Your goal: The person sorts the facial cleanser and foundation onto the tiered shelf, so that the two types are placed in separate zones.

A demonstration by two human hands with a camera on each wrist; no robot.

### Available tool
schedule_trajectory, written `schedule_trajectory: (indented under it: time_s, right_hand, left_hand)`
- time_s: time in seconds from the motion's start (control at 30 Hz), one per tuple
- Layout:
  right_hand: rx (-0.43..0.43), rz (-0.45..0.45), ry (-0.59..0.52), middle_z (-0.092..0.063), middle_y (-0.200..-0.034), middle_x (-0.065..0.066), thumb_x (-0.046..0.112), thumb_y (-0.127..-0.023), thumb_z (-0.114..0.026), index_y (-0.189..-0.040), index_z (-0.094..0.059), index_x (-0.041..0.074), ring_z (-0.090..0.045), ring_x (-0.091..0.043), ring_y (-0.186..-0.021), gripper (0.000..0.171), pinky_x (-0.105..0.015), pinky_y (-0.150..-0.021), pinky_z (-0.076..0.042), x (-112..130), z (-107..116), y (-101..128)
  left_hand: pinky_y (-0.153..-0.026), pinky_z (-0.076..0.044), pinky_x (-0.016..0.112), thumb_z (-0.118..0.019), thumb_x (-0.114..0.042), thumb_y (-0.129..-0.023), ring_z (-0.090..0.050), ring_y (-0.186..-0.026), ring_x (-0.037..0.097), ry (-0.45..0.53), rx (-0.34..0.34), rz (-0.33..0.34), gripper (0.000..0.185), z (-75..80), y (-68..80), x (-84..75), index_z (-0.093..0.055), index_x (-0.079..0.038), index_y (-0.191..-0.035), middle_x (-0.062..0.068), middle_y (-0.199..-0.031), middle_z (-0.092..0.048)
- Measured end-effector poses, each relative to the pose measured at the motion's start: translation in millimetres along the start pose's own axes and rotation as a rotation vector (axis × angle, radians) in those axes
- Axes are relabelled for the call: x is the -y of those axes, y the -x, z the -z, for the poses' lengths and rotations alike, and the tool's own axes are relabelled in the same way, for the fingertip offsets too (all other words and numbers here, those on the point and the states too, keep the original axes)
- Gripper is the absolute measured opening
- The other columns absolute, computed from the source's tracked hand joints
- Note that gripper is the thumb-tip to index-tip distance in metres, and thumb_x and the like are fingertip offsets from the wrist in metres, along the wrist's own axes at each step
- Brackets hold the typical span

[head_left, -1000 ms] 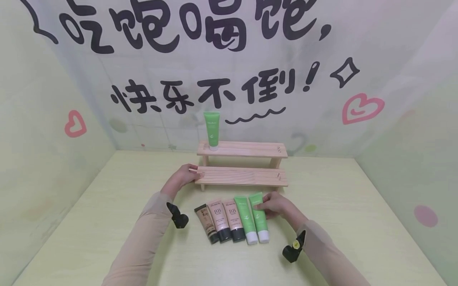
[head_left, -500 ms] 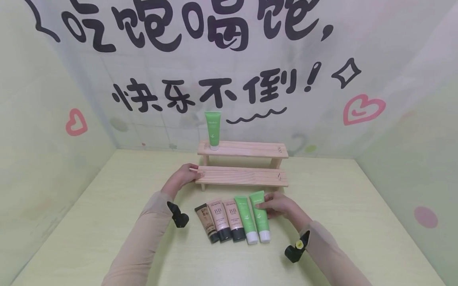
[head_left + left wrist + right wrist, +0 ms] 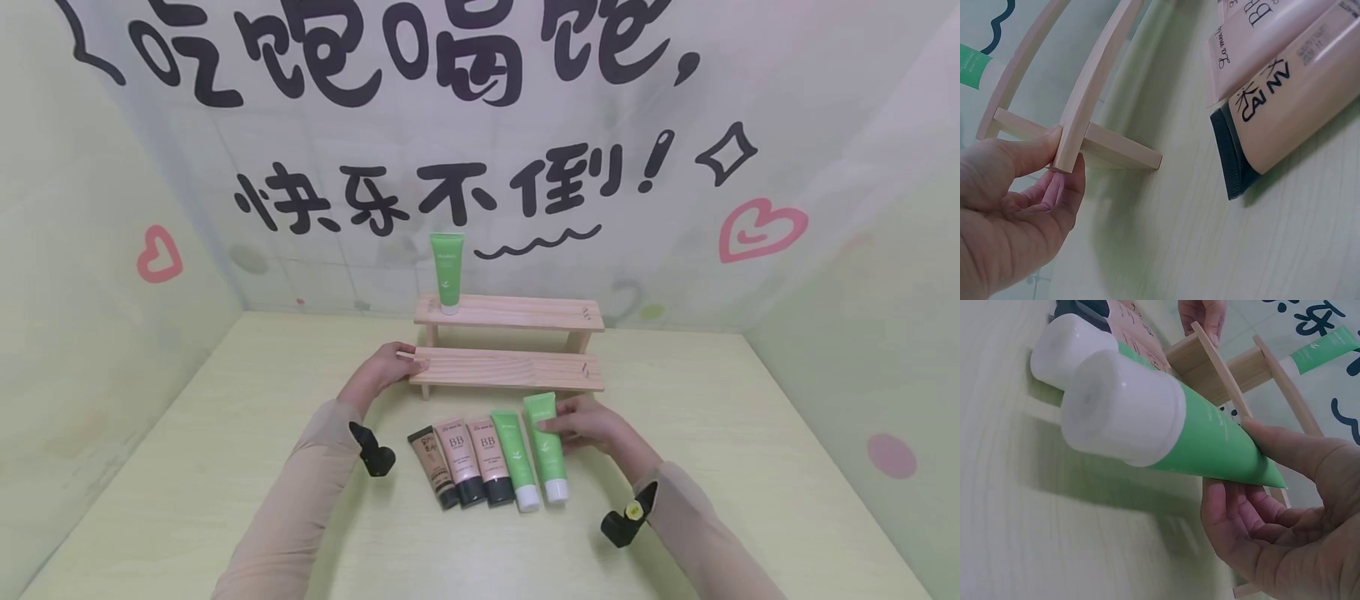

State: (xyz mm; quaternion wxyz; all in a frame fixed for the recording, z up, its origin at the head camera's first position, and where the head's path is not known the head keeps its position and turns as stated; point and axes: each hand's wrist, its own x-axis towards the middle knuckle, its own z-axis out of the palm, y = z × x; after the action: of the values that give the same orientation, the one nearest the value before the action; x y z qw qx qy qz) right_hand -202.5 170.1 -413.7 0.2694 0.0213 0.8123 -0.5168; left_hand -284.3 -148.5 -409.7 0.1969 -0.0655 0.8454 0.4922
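R hand (image 3: 592, 425) fingers pinching green tube (image 3: 546, 446); L hand (image 3: 382, 372) fingers pinching wooden rack (image 3: 510, 369) end.

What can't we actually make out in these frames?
- Small print on the held green tube: too small in head view, blurred in right wrist view.
- Left hand palm side: hidden in head view.
- Wooden rack: cut off by the top edge in left wrist view.

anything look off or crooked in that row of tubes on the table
The rightmost green tube sits out of line, its crimped end raised because the right hand pinches it. The other four tubes lie flat in a neat row; nothing is spilled or damaged.
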Motion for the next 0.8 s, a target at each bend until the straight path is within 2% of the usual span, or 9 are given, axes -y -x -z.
schedule_trajectory:
  time_s: [0.2, 0.37, 0.8]
  right_hand:
    - [0.006, 0.038, -0.002, -0.062, -0.090, -0.006, 0.024, -0.080, -0.069, -0.107, -0.056, -0.005, -0.061, -0.016, -0.079, 0.041, -0.036, -0.076, -0.055, 7.6, 4.9, 1.8]
    - [0.032, 0.078, -0.021, -0.064, -0.088, -0.004, 0.022, -0.082, -0.066, -0.112, -0.054, -0.007, -0.062, -0.015, -0.079, 0.043, -0.038, -0.079, -0.055, 13.5, 9.4, 2.1]
    - [0.017, 0.131, -0.038, -0.064, -0.088, -0.004, 0.022, -0.083, -0.065, -0.116, -0.049, -0.011, -0.061, -0.012, -0.077, 0.049, -0.037, -0.079, -0.055, 27.2, 15.7, 2.9]
  left_hand:
    - [-0.093, -0.047, 0.033, -0.057, -0.018, -0.090, -0.055, -0.110, 0.028, 0.012, 0.001, -0.009, 0.055, 0.5, -0.7, 0.9, -0.034, 0.003, -0.135, 0.024, -0.128, -0.048]
    - [-0.094, -0.047, 0.034, -0.057, -0.018, -0.090, -0.055, -0.110, 0.028, 0.018, -0.003, -0.003, 0.055, 0.5, -0.7, 1.1, -0.035, 0.002, -0.135, 0.023, -0.128, -0.048]
    - [-0.098, -0.045, 0.035, -0.057, -0.017, -0.090, -0.054, -0.112, 0.029, 0.053, 0.010, 0.015, 0.055, -1.0, -0.2, 0.2, -0.033, 0.002, -0.136, 0.024, -0.128, -0.048]
